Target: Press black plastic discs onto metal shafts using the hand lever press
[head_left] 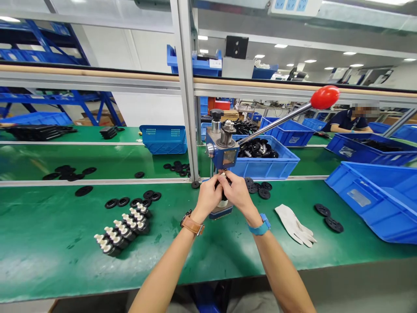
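My left hand (209, 196) and my right hand (240, 193) meet under the head of a blue hand lever press (224, 152). Between them, fingers of both are closed around a small black part with a white tip (223, 174), mostly hidden by the fingers. The press lever slants up to the right and ends in a red knob (325, 97). Left of my hands stand several black cylinders with white stems (125, 228), packed in rows. Black discs (146, 199) lie just behind them, and more black discs (260, 189) lie right of the press.
A white glove (295, 225) and two black discs (329, 218) lie on the green bench (176, 265) at right. Blue bins (263, 168) stand behind the press and along the right side. A metal post (187, 87) rises close behind my left hand. Another person (348, 119) sits farther back.
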A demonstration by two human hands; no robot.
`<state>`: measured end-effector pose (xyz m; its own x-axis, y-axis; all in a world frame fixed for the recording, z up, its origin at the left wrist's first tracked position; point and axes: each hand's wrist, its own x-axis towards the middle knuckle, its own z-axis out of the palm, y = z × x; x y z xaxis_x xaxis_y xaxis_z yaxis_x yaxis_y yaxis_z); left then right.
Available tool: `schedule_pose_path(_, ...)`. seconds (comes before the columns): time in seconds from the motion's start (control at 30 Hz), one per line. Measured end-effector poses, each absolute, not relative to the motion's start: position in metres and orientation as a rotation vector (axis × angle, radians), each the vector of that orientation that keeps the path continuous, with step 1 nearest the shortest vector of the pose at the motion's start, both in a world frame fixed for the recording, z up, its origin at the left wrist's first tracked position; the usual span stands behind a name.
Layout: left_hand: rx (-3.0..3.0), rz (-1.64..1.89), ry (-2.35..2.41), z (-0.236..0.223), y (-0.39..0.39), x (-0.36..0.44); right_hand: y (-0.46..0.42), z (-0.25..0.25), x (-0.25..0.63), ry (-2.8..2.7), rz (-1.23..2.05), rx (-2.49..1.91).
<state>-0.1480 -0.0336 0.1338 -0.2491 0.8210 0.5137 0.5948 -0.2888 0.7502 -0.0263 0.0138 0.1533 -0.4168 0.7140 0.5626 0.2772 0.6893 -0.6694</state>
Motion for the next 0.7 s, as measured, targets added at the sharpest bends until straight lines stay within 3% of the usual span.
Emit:
schedule_pose_path(0.37, 1.760, 1.577, 1.694, 0.134, -0.031, -0.150, 0.018, 0.169, -0.016, -1.867, 0.689, -0.644)
schedule_pose_path(0.57, 1.744, 1.567, 1.685, 0.133, -0.027, -0.154, 0.034, 0.276, 0.032, -1.449, 0.582, -0.559)
schedule_pose_path(0.7, 1.732, 1.559, 1.670, 0.132, -0.025, -0.155, 0.051, 0.355, 0.056, -1.314, 0.839, -0.286)
